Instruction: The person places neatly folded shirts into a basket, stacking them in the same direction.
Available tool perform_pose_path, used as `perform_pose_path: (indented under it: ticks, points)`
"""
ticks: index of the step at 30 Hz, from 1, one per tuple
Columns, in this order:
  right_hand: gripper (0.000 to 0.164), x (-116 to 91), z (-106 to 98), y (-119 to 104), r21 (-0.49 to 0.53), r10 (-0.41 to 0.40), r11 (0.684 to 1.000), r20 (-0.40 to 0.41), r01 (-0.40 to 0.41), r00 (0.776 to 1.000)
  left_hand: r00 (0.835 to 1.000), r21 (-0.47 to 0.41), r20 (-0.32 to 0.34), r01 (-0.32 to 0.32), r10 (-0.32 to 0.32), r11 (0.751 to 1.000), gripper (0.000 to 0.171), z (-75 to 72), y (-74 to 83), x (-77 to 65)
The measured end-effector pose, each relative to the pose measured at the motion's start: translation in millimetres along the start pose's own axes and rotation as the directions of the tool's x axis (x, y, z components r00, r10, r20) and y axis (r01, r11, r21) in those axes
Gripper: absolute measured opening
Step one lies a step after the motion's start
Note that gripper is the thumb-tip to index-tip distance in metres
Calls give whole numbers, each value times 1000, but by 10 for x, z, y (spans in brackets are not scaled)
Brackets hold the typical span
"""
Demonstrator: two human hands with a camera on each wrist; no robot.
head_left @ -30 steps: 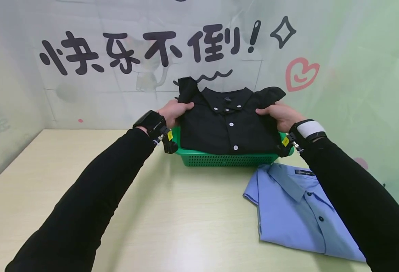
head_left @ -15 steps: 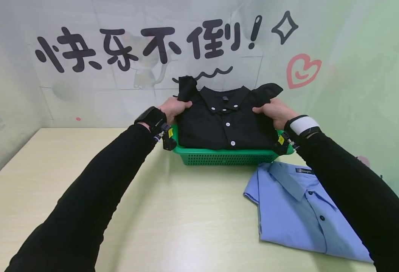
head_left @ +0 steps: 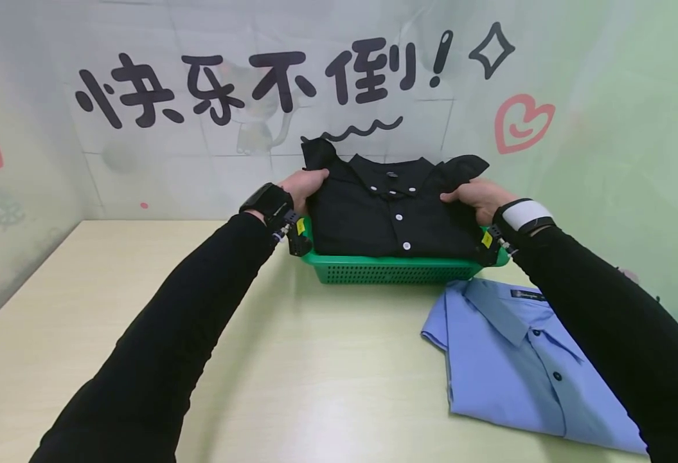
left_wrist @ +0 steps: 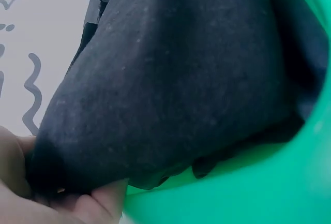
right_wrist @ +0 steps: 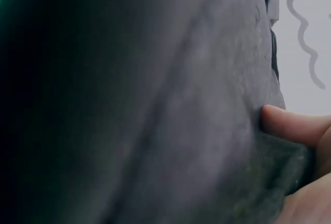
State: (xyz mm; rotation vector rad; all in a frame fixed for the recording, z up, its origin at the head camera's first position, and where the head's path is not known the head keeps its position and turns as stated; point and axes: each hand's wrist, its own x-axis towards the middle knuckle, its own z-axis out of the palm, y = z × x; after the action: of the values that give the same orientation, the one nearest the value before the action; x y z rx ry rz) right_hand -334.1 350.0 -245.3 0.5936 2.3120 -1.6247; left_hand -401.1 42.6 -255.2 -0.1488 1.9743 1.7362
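A black button-up shirt (head_left: 362, 222), folded with its collar at the far side, lies in and over a green plastic basket (head_left: 385, 273). My left hand (head_left: 305, 186) grips its left edge below the sleeve, thumb on top. On the opposite edge my right hand (head_left: 482, 195) holds the cloth in the same way. The left wrist view shows the fingers (left_wrist: 108, 198) curled under the fabric beside the basket rim. In the right wrist view the thumb (right_wrist: 292, 125) presses on the dark cloth; the fingertips beneath are hidden.
A folded blue short-sleeved shirt (head_left: 500, 379) lies on the light wooden table (head_left: 315, 360) in front of the basket at the right, partly under my right arm. Behind stands a pale backdrop (head_left: 200, 167) with dark lettering.
Both hands keep their hold on the black shirt, which stays at the basket with its top edge slightly lower. The whole view shifts a little as the head moves.
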Motion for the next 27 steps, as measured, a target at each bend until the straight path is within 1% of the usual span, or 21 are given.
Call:
perform_pose_path:
  ticks: [4, 7, 10, 14, 16, 17, 18, 19, 21, 22, 23, 24, 25, 26, 27]
  points:
    - [82, 20, -43, 34, -76, -40, 996, -37, 37, 999, 997, -27, 67, 35, -33, 999, 67, 23, 27, -33]
    - [80, 17, -62, 46, -98, -26, 995, -31, 23, 999, 994, -10, 96, 53, -52, 999, 68, 30, 43, -52]
    - [78, -3, -71, 49, -66, 19, 998, 2, -19, 1000, 992, 11, 111, 60, -61, 998, 68, 38, 54, -70]
    - [76, -32, -83, 54, 40, 70, 997, 59, -72, 996, 989, 19, 127, 77, -79, 997, 67, 52, 60, -91]
    - [77, -42, -94, 56, 66, 72, 995, 68, -76, 995, 989, 23, 122, 78, -80, 997, 66, 58, 55, -58]
    - [77, -40, -102, 58, 72, 71, 994, 77, -77, 995, 991, 28, 109, 74, -77, 997, 66, 57, 48, -9]
    - [77, -40, -108, 58, 74, 70, 994, 88, -77, 994, 994, 34, 82, 68, -71, 997, 65, 61, 41, 63]
    - [77, -37, -117, 60, 70, 66, 995, 95, -73, 993, 996, 50, 67, 57, -60, 997, 67, 53, 18, 197]
    - [77, -31, -133, 64, 36, 46, 998, 90, -50, 995, 999, 75, 16, 44, -45, 996, 69, 41, -35, 519]
    - [76, -25, -140, 67, 22, 39, 999, 91, -41, 995, 999, 78, -10, 46, -46, 996, 72, 34, -65, 704]
    - [75, -22, -145, 71, 3, 31, 999, 90, -32, 995, 999, 94, -29, 48, -45, 994, 74, 22, -106, 920]
    - [73, -20, -146, 75, -15, 24, 1000, 83, -23, 996, 998, 104, -37, 47, -44, 993, 76, 3, -142, 1109]
    - [73, -19, -147, 78, -38, 17, 999, 71, -14, 997, 998, 90, -38, 55, -52, 994, 79, -24, -184, 1318]
    - [72, -22, -143, 80, -61, 12, 998, 58, -8, 998, 997, 73, -57, 64, -60, 995, 79, -46, -223, 1520]
    - [72, -24, -138, 81, -87, 7, 996, 47, -3, 999, 996, 49, -55, 75, -72, 996, 81, -85, -260, 1723]
